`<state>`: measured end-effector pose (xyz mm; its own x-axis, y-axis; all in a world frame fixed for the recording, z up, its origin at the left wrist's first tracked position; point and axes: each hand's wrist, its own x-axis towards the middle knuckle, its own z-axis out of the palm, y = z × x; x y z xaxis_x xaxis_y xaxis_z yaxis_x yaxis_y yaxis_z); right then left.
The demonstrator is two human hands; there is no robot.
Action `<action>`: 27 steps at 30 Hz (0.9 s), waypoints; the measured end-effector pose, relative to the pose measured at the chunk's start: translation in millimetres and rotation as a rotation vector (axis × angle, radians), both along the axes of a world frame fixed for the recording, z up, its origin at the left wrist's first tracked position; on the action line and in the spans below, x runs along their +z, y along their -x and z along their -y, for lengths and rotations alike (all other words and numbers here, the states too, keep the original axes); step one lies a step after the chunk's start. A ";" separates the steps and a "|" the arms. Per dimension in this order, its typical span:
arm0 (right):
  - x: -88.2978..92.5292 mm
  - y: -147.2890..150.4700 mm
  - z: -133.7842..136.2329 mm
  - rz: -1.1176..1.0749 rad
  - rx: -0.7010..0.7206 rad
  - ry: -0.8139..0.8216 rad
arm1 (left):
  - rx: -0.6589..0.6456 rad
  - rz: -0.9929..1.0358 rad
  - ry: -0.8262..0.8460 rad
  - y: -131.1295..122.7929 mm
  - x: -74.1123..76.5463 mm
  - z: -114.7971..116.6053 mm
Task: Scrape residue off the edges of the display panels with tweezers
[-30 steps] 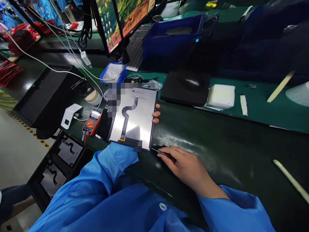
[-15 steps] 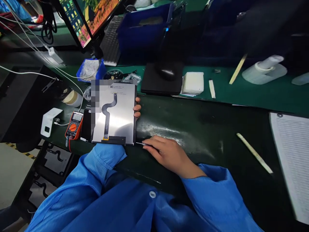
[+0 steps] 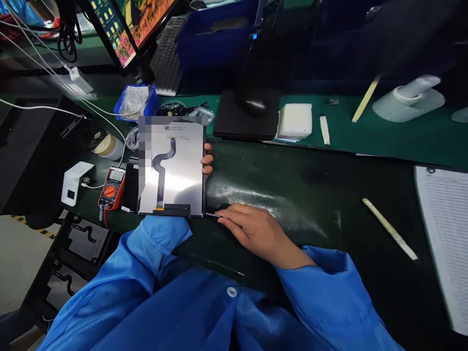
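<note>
Flat silver-grey rectangular panel (image 3: 186, 168), curved black ribbon cable (image 3: 160, 183) on its face, held over the dark green worktop (image 3: 278, 170). Left hand (image 3: 207, 160) mostly hidden beneath; its fingertips curl round the panel's right edge, gripping. Right hand (image 3: 256, 231): thumb and forefinger pinched together on a slim metal tool (image 3: 212, 214), tip at the panel's lower right corner; contact unclear. Orange-and-black multimeter (image 3: 110, 190) to the panel's left.
</note>
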<state>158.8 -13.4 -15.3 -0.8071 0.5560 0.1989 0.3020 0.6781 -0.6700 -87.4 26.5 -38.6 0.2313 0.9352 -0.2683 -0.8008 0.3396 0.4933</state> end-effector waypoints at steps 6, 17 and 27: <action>4.4 -0.2 2.5 0.038 -0.034 0.107 | 0.084 -0.004 -0.001 -8.9 13.0 5.9; 0.6 -0.4 2.0 0.050 -0.043 0.088 | 0.159 -0.063 0.028 -11.3 12.3 7.7; -2.3 0.2 2.0 0.041 -0.014 0.015 | 0.111 -0.069 0.023 -5.7 7.0 6.0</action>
